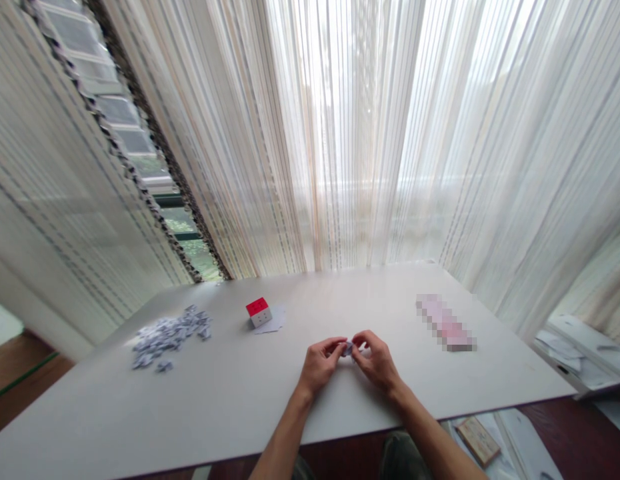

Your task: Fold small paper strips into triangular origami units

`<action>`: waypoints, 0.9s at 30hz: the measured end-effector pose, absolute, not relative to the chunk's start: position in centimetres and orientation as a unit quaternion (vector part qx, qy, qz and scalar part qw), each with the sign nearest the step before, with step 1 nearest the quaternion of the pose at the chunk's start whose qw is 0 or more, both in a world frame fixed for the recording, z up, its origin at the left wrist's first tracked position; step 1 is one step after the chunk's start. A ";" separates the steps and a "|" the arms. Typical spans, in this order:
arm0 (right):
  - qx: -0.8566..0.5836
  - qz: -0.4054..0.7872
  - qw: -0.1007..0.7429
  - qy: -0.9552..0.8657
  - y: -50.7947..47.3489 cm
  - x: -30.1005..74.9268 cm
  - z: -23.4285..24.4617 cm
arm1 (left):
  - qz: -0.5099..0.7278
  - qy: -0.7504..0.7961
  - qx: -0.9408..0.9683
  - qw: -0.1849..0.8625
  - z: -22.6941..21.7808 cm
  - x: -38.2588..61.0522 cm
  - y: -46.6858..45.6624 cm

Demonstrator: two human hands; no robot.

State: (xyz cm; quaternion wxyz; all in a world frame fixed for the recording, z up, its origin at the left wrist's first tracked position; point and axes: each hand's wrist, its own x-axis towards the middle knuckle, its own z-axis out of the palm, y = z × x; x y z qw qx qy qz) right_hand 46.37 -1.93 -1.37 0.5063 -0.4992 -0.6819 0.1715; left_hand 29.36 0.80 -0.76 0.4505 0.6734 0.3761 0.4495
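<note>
A small piece of paper is held just above or on the table, near its middle front edge; I cannot tell which of the two. The left hand pinches it from the left side and the right hand from the right side — the fingers of both hands are closed on this paper, thumb against fingertips.

To the left and farther stands a cube with a red top and a white side, both with dark dots. It is partly on some white sheets. More to the left lies a spread pile of small folded papers. On the right there is a pinkish object, pixelated, so its print cannot be read. Low at the near right, under the table level, lies a tan box — its marks are too small for reading. Striped curtains hang at the far side.
</note>
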 end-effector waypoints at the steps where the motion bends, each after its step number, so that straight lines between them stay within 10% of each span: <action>1: -0.501 0.168 0.505 -0.683 -2.0 46.4 -1.4 | 0.449 0.377 0.674 0.449 -0.8 29.4 0.8; 27: -0.464 0.202 0.533 -0.678 -2.0 46.5 -0.6 | 0.451 0.383 0.684 0.427 0.3 29.6 0.3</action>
